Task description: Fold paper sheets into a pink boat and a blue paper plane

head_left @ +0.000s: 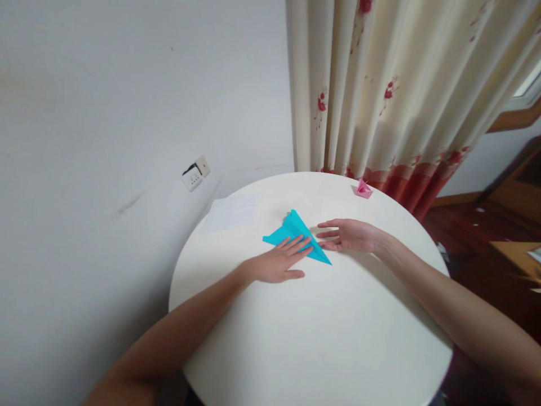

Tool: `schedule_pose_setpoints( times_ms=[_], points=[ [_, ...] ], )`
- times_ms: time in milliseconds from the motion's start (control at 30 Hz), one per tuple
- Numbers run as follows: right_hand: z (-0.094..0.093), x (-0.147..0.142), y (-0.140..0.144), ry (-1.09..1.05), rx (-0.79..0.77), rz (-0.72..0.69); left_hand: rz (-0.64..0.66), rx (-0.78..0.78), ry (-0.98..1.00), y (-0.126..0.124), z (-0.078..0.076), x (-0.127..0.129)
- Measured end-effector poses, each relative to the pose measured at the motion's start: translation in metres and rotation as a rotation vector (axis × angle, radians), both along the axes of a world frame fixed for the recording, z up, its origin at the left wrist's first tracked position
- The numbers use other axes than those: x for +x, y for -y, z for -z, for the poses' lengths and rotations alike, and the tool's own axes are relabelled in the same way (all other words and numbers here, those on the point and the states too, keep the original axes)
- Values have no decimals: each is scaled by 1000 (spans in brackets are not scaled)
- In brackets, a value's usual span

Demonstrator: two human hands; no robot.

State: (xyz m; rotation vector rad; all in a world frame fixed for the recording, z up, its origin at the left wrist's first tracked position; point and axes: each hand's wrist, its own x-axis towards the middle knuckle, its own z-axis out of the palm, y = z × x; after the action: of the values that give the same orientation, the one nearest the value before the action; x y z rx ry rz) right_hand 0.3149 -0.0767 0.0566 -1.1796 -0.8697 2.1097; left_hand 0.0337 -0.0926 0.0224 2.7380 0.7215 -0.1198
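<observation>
Matt blue folded paper (296,234) lies on a smooth, faintly glossy white table (321,338) beside cloth curtains (401,84).

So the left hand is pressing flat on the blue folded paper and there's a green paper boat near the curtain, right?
Not quite: the head view shows the small paper boat near the curtain is pink, not green. The left hand does lie flat on the blue folded paper.

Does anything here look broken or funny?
One odd thing: the wall socket left of the table hangs crooked, with a dark gap behind it, as if pulled loose. The blue folded paper lies flat under the left hand; the right hand rests beside it.
</observation>
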Motion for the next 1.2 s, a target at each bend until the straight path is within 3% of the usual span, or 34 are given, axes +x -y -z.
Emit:
schedule_pose_setpoints(
  times_ms=[67,167,333,433,633,767,967,1200],
  points=[
    [4,-5,2,22,53,-8,-4,14,24,0,1,0],
    [15,-14,4,137,287,-66,-7,31,47,0,2,0],
    [43,-29,3,580,790,-145,-16,121,124,2,7,4],
    [52,-35,3,798,970,-87,-47,195,163,5,7,7],
    [44,-42,13,1120,1107,-54,-84,291,163,6,5,12],
    [37,-47,20,1238,1221,-133,-139,334,142,7,5,13],
    [37,-52,25,1341,1367,-276,-191,381,107,10,2,17],
    [39,-57,23,1383,1456,-343,-276,405,316,8,-7,21]
  ],
)
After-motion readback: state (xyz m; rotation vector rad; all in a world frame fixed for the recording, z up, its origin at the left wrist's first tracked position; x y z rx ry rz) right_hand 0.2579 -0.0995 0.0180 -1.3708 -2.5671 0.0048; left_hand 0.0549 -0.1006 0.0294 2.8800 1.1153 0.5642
